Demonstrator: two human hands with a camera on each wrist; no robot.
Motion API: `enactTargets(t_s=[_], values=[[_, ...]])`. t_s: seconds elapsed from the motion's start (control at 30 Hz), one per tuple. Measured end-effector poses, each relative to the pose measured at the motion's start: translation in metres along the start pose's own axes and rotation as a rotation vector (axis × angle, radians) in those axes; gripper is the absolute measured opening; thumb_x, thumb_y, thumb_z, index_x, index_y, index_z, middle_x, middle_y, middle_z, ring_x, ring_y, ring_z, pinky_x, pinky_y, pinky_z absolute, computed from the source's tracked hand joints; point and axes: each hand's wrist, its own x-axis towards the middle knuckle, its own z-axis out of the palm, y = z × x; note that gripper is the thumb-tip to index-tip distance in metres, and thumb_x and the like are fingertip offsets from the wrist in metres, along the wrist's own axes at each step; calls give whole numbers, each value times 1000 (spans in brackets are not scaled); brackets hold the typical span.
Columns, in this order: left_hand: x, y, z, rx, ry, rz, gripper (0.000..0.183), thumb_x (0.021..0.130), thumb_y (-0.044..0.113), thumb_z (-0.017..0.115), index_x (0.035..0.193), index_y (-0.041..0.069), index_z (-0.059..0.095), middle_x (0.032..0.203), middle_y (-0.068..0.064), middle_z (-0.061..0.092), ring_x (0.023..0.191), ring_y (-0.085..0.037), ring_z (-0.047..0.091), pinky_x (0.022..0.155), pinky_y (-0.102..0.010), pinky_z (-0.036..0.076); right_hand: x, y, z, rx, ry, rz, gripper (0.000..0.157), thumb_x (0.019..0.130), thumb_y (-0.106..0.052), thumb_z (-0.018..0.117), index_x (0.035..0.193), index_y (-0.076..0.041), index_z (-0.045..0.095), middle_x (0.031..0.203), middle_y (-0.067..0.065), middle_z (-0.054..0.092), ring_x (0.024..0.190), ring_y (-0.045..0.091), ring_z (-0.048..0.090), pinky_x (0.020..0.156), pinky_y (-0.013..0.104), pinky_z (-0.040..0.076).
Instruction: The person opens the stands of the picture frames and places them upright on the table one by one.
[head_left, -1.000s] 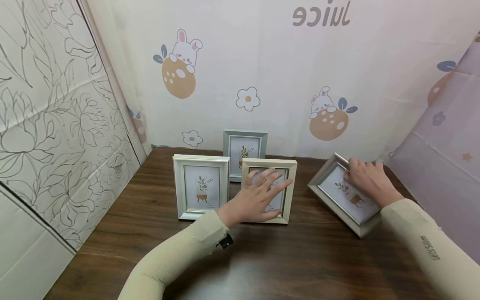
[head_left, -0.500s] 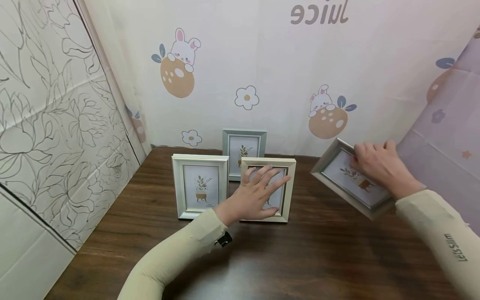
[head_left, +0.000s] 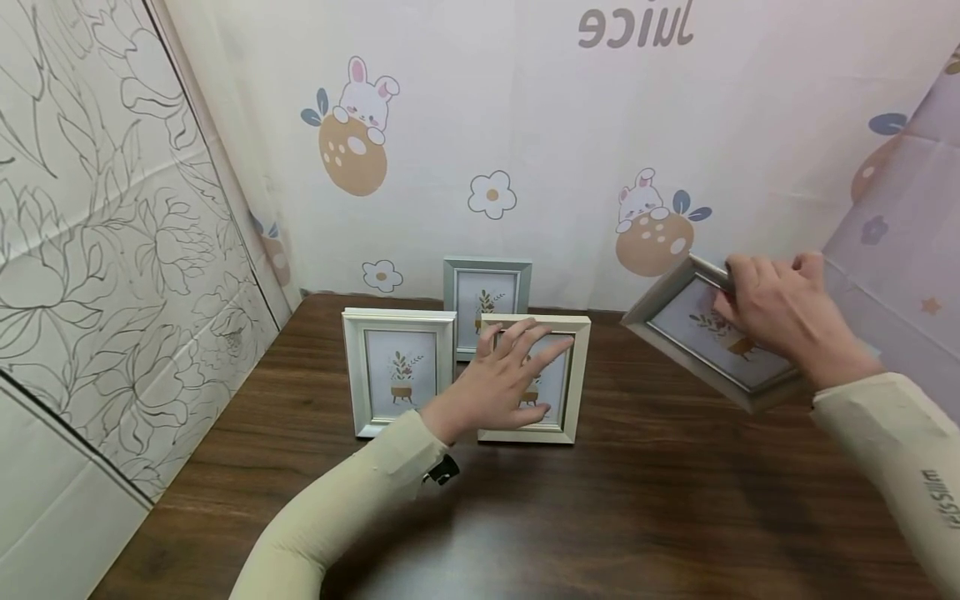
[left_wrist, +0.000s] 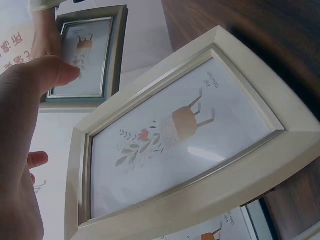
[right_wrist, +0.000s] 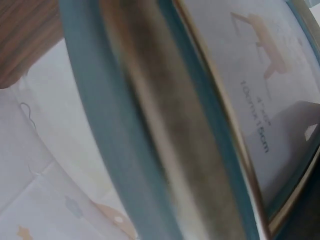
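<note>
My right hand point(head_left: 787, 308) grips a grey-silver picture frame point(head_left: 697, 354) by its upper edge, fingers over the back and thumb at the front. The frame hangs tilted above the right side of the table; its side looms large and blurred in the right wrist view. My left hand point(head_left: 495, 379), fingers spread, is in front of a cream picture frame point(head_left: 577, 383) that stands upright. It covers part of the picture; in the left wrist view the cream frame point(left_wrist: 200, 200) appears beside the hand point(left_wrist: 20, 125). Whether they touch, I cannot tell.
A white picture frame point(head_left: 360, 375) stands upright left of the cream one. Behind them, a grey-green picture frame point(head_left: 487, 265) stands near the patterned back wall covering point(head_left: 555, 150). All three rest on the dark wooden table point(head_left: 600, 517). A floral panel point(head_left: 112, 250) borders the left side.
My right hand has raised the grey-silver frame off the table, moving it up and to the right. My left hand has shifted slightly left and up before the cream frame.
</note>
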Motion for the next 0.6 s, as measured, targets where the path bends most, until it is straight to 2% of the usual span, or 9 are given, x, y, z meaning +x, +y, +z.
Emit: enactTargets(t_s=[0.13, 0.3, 0.6], values=[[0, -4, -5, -10, -30, -22, 89, 85, 55, 65, 156, 18, 26, 151, -12, 27, 143, -32, 15, 104, -58, 18, 2, -5, -6, 47, -23, 8, 61, 105, -54, 21, 84, 1, 38, 60, 7, 31, 48, 31, 33, 74, 60, 26], [-1, -17, -12, 12, -30, -67, 90, 85, 55, 65, 156, 19, 24, 151, -11, 25, 142, -30, 16, 105, -55, 14, 1, -11, -7, 90, -13, 2, 58, 107, -49, 19, 89, 1, 41, 62, 6, 31, 53, 32, 36, 77, 59, 24], [-3, -44, -25, 66, 69, -100, 91, 82, 52, 69, 154, 15, 27, 148, -13, 29, 139, -32, 19, 102, -56, 15, 2, -16, -15, 117, 42, -62, 50, 108, -42, 22, 88, -2, 43, 64, 5, 31, 53, 29, 34, 74, 58, 23]])
